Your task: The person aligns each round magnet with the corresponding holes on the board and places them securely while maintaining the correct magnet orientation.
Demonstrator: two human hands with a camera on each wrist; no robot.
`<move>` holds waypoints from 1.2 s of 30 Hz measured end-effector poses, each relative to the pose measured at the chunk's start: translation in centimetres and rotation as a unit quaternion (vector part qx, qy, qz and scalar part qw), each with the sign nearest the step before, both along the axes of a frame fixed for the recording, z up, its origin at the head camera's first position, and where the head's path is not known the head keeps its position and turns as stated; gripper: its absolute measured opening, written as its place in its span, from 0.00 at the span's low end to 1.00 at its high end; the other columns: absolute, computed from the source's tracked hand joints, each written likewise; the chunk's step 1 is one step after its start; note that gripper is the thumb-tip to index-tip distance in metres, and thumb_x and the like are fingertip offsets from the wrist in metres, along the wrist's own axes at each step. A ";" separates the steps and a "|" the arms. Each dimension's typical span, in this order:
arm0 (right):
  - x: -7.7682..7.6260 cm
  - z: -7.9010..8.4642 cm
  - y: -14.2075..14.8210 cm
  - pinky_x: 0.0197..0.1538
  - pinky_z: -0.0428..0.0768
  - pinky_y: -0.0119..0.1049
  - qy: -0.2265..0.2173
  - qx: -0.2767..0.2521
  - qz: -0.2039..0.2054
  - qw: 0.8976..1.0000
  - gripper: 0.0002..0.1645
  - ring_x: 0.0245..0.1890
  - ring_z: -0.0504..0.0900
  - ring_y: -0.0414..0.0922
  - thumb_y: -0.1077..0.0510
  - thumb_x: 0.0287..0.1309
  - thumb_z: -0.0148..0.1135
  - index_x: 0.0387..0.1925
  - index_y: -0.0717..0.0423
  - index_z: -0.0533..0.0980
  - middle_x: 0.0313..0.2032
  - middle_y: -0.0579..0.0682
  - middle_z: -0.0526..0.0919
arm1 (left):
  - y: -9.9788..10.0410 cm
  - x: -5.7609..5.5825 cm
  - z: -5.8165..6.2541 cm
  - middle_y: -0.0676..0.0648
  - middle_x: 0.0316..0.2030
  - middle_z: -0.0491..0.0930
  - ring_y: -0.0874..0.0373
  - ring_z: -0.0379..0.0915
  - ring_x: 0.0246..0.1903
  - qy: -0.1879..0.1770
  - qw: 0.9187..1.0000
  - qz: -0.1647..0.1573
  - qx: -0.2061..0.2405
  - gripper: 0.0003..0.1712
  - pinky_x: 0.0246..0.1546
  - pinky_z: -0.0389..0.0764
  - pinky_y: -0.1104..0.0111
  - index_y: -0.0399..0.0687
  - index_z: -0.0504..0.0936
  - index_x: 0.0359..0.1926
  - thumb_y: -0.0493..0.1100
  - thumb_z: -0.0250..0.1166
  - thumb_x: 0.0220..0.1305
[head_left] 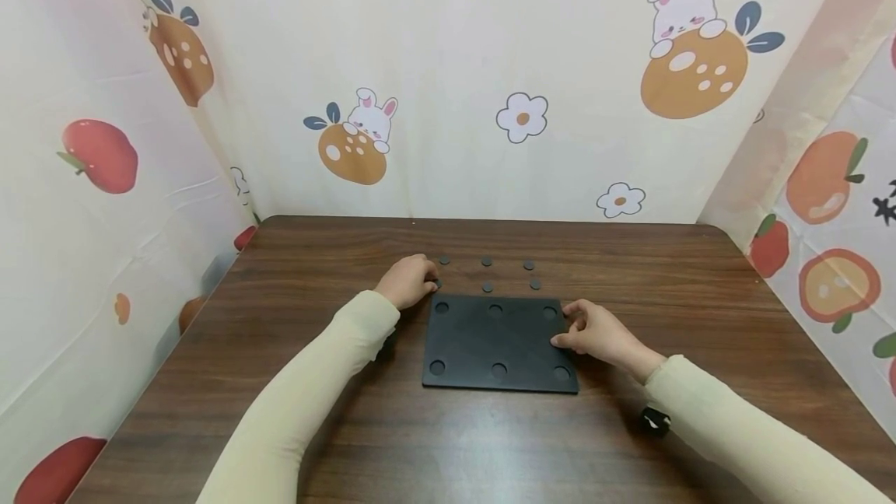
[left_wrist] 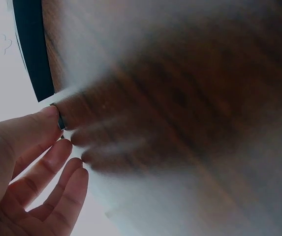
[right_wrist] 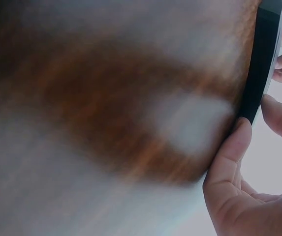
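A small dark disc [left_wrist: 61,121] is pinched by the left hand [head_left: 409,281], its grip nearly closed, just beyond the far left corner of a black board [head_left: 465,341]. The board's right edge is held by the right hand [head_left: 600,334], thumb and forefinger slightly apart. Five other discs [head_left: 487,261] are laid out behind it on the desk [head_left: 490,446].

The head camera looks forward and down from above the near side of the desk [head_left: 392,442], far enough back to take in both far corners. The wrist cameras look sideways, low and close, at the left hand [head_left: 407,282] and right hand [head_left: 600,335]. All views share the black board [head_left: 497,341]; the right wrist's also catches left-hand fingers.
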State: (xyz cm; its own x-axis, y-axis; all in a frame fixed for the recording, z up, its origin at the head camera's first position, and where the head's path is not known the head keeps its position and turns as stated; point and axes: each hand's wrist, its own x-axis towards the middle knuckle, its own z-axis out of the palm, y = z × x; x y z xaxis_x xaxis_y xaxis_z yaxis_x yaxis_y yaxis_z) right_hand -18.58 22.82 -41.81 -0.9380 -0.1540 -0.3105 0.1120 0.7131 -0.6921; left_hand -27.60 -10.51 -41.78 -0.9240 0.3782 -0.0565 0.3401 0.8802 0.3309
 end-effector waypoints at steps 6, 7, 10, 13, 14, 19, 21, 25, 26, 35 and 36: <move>0.0 -0.1 0.1 0.32 0.75 0.37 -0.001 -0.003 0.003 1.000 0.40 0.28 0.77 0.45 0.51 0.54 0.72 0.61 0.66 0.65 0.31 0.53 0.77 | -0.1 -0.1 0.0 0.48 0.43 0.79 0.54 0.78 0.42 -0.006 1.000 -0.002 0.003 0.08 0.45 0.80 0.61 0.48 0.85 0.44 0.43 0.66 0.66; 0.0 -0.1 0.1 0.32 0.75 0.37 -0.001 -0.003 0.003 1.000 0.40 0.28 0.76 0.45 0.51 0.54 0.72 0.61 0.66 0.65 0.31 0.53 0.77 | -0.1 -0.1 0.0 0.48 0.43 0.79 0.54 0.78 0.42 -0.008 1.000 -0.001 0.002 0.08 0.45 0.80 0.61 0.48 0.85 0.44 0.43 0.66 0.66; 0.0 -0.2 0.1 0.32 0.74 0.37 0.000 -0.003 0.003 1.000 0.40 0.28 0.76 0.45 0.51 0.54 0.72 0.61 0.66 0.65 0.31 0.53 0.77 | -0.2 -0.1 0.1 0.47 0.42 0.80 0.53 0.78 0.42 -0.012 1.000 -0.002 -0.001 0.08 0.45 0.80 0.61 0.47 0.85 0.44 0.43 0.66 0.66; 0.0 -0.2 0.1 0.31 0.74 0.37 0.001 -0.003 0.003 1.000 0.40 0.27 0.76 0.45 0.52 0.54 0.72 0.61 0.66 0.65 0.31 0.53 0.77 | -0.1 0.0 0.2 0.46 0.42 0.80 0.54 0.77 0.42 -0.014 1.000 -0.001 -0.007 0.09 0.45 0.80 0.61 0.46 0.85 0.44 0.44 0.65 0.66; 0.0 -0.2 0.1 0.31 0.73 0.37 0.001 -0.003 0.003 1.000 0.40 0.27 0.75 0.45 0.52 0.54 0.72 0.61 0.66 0.65 0.30 0.53 0.77 | -0.1 0.0 0.2 0.46 0.42 0.80 0.54 0.77 0.41 -0.015 1.000 0.000 -0.008 0.09 0.45 0.79 0.61 0.45 0.84 0.44 0.44 0.65 0.66; 0.1 -0.2 0.1 0.30 0.73 0.38 0.001 -0.005 0.008 1.000 0.40 0.27 0.75 0.46 0.52 0.55 0.71 0.62 0.66 0.65 0.30 0.53 0.77 | -0.1 0.3 0.4 0.47 0.40 0.81 0.55 0.76 0.39 -0.016 1.000 0.003 -0.008 0.10 0.43 0.79 0.61 0.45 0.85 0.42 0.46 0.66 0.66; 0.1 -0.1 0.1 0.31 0.73 0.38 0.002 -0.008 0.010 1.000 0.40 0.27 0.75 0.46 0.52 0.55 0.71 0.62 0.66 0.64 0.30 0.53 0.76 | -0.2 0.5 0.5 0.47 0.40 0.81 0.55 0.76 0.38 -0.014 1.000 0.003 -0.005 0.10 0.42 0.79 0.62 0.45 0.85 0.41 0.46 0.66 0.65; 0.0 -0.3 0.2 0.31 0.73 0.38 0.003 -0.010 0.010 1.000 0.40 0.26 0.75 0.46 0.52 0.55 0.71 0.61 0.67 0.64 0.30 0.53 0.76 | -0.2 0.6 0.7 0.47 0.39 0.81 0.56 0.75 0.37 -0.008 1.000 0.003 -0.001 0.10 0.41 0.79 0.62 0.45 0.85 0.41 0.46 0.66 0.65; 0.0 -0.3 0.2 0.31 0.73 0.38 0.003 -0.010 0.010 1.000 0.39 0.26 0.75 0.46 0.53 0.55 0.71 0.61 0.66 0.64 0.30 0.53 0.76 | -0.2 0.7 0.7 0.47 0.38 0.81 0.56 0.75 0.37 -0.007 1.000 0.004 0.000 0.10 0.41 0.78 0.62 0.45 0.85 0.40 0.46 0.66 0.65; 0.0 -0.2 0.1 0.30 0.72 0.37 0.000 -0.009 0.012 1.000 0.39 0.26 0.74 0.45 0.52 0.55 0.72 0.60 0.66 0.64 0.29 0.52 0.76 | -0.4 1.1 1.1 0.46 0.40 0.81 0.55 0.76 0.39 -0.003 1.000 0.004 0.011 0.11 0.43 0.79 0.62 0.44 0.85 0.43 0.45 0.66 0.65; 0.0 -0.2 0.1 0.30 0.72 0.37 0.000 -0.008 0.012 1.000 0.39 0.26 0.74 0.45 0.52 0.55 0.72 0.60 0.66 0.64 0.29 0.52 0.76 | -0.4 1.2 1.1 0.46 0.40 0.81 0.55 0.76 0.39 -0.002 1.000 0.004 0.013 0.11 0.43 0.79 0.62 0.44 0.85 0.43 0.45 0.66 0.65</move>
